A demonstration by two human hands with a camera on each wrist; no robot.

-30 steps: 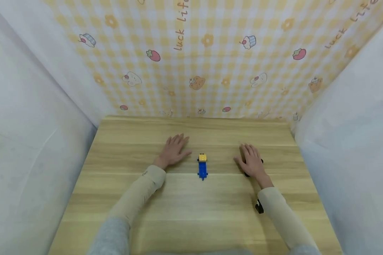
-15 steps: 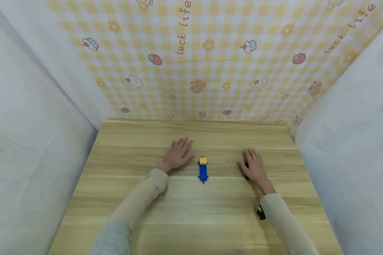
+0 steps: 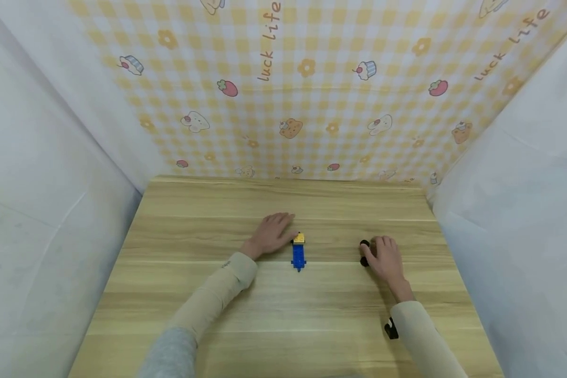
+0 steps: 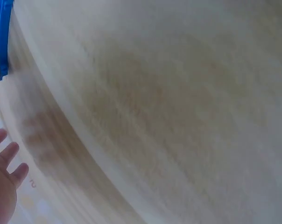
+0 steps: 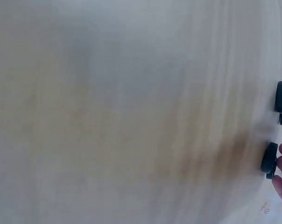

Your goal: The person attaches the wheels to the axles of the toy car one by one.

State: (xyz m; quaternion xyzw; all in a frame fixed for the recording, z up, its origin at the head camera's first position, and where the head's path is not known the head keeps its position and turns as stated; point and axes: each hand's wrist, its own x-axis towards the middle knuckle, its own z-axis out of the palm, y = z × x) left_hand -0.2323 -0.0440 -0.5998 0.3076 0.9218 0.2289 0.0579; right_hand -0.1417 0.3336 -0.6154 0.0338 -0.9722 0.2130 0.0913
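On the wooden surface [image 3: 283, 315], about midway between its left and right edges and toward its far edge: a blue toy base [image 3: 298, 257], lying lengthwise from far to near, with short pegs at its sides. Carried on the end closest to the far edge: a yellow brick [image 3: 300, 239], showing studs on top. In the left wrist view, cut by the border: the blue of the base, with small patches of green and light brown at one end.

At the left of the brick: left hand [image 3: 270, 236], palm down, grip apart, fingers straight and relaxed. Thumb very close to the brick; cannot tell touch from narrow gap.

Between the base and the right edge of the surface: black wheels [image 3: 364, 261], two visible from above, one farther and one nearer. Just beside them, on the right: right hand [image 3: 386, 258], fingers bent, thumb between the two wheels. Fingertips very near a wheel in the right wrist view; cannot tell grip clamped from grip apart.

Partly covered by the right sleeve [image 3: 422, 336]: a small black piece [image 3: 390, 329]. Along the far edge, checked yellow-and-white cloth [image 3: 307, 105].
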